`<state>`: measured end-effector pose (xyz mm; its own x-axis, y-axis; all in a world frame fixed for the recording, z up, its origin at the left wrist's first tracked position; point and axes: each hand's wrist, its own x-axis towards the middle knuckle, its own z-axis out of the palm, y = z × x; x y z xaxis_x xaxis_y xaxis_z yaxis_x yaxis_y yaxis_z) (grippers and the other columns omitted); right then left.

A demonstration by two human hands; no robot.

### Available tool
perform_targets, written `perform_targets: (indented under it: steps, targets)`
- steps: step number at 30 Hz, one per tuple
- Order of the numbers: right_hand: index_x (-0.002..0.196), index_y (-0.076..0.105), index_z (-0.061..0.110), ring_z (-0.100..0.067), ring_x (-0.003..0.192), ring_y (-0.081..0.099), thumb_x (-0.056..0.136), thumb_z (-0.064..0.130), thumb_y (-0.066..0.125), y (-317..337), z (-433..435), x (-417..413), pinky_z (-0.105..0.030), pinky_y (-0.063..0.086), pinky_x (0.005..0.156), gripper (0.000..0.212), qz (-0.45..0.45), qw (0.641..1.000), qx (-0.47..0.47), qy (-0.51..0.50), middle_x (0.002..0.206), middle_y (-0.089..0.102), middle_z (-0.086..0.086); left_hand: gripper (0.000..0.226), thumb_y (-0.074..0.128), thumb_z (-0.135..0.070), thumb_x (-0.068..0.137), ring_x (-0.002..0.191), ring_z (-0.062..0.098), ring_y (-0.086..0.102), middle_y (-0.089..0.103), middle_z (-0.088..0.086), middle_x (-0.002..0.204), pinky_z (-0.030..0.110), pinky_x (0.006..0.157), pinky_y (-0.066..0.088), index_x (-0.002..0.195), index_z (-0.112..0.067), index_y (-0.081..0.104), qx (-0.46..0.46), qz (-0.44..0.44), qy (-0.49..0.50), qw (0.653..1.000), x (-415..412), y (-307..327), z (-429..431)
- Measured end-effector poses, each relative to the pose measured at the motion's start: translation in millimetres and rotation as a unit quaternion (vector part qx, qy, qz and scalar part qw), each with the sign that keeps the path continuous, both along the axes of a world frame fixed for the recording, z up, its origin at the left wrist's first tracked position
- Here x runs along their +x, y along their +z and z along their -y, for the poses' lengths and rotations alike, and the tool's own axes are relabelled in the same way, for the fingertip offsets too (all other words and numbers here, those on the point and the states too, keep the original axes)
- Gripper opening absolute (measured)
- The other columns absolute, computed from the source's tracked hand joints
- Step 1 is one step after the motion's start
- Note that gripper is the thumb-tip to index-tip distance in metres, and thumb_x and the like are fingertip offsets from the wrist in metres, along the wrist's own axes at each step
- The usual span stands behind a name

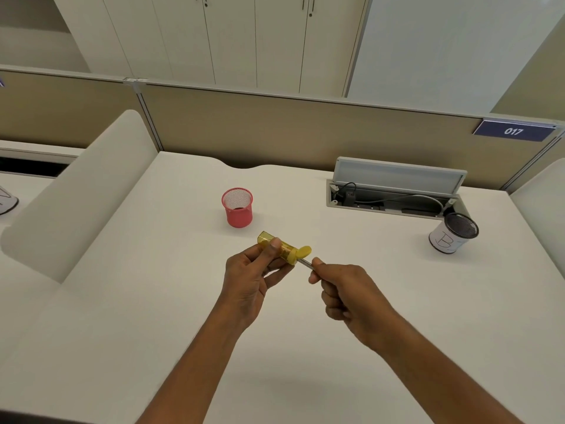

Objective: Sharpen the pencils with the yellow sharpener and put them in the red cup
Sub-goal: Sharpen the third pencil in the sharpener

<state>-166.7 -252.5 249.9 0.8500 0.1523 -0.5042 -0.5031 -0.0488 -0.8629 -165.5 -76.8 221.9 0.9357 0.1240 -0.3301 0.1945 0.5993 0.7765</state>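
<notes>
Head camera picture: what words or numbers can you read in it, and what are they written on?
"017": on the blue sign, far right on the partition.
"B": handwritten on the white paper around the black cup.
Marks on the white cup at the left edge: cut off, unreadable.
Red cup and sharpener: no writing shows.

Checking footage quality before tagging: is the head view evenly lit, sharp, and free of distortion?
Head view: soft, even light, faint shadows on the white desk; white cabinet doors fan outward from wide-angle distortion; the thin grey pencil between translucent yellow plastic sharpener and right hand looks soft.
</notes>
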Motion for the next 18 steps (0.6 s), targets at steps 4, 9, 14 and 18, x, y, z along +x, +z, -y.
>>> perform_targets:
  steps: [4,9,14,18]
  targets:
    - [0.103,0.07,0.021,-0.008,0.058,0.05,0.096,0.047,0.062,-23,5,-2,-0.023,0.04,0.054,0.028,0.447,0.826,-0.335,0.069,0.067,0.056,0.012,0.02,0.072,-0.019,0.084,0.092,0.031,0.077,0.077,0.023,0.101,0.037,0.078,0.063,0.091,-0.001,0.079,-0.02,-0.008,0.007,1.0,0,3,1]
    - [0.098,0.072,0.007,-0.017,0.057,0.042,0.101,0.032,0.062,-38,23,8,-0.028,0.035,0.045,0.028,0.646,0.557,-0.512,0.102,0.069,0.056,-0.002,0.025,0.073,-0.02,0.082,0.093,0.032,0.077,0.077,0.024,0.102,0.037,0.078,0.064,0.094,0.001,0.077,-0.033,-0.014,0.004,0.999,1,3,3]
    - [0.077,0.066,0.009,-0.015,0.053,0.031,0.101,0.025,0.06,-45,14,1,-0.029,0.026,0.046,0.029,0.593,0.682,-0.424,0.061,0.056,0.042,0.002,0.025,0.072,-0.019,0.086,0.093,0.031,0.076,0.076,0.024,0.102,0.037,0.08,0.063,0.097,0.003,0.076,-0.025,-0.015,-0.003,1.0,0,-3,5]
    - [0.069,0.066,0.007,-0.013,0.046,0.02,0.1,0.025,0.064,-22,-6,-11,-0.02,0.024,0.047,0.036,0.148,0.982,-0.092,-0.068,0.049,0.026,0.003,0.023,0.072,-0.019,0.086,0.093,0.03,0.076,0.077,0.022,0.099,0.038,0.081,0.063,0.095,0.0,0.077,-0.005,-0.018,-0.015,1.0,2,-7,4]
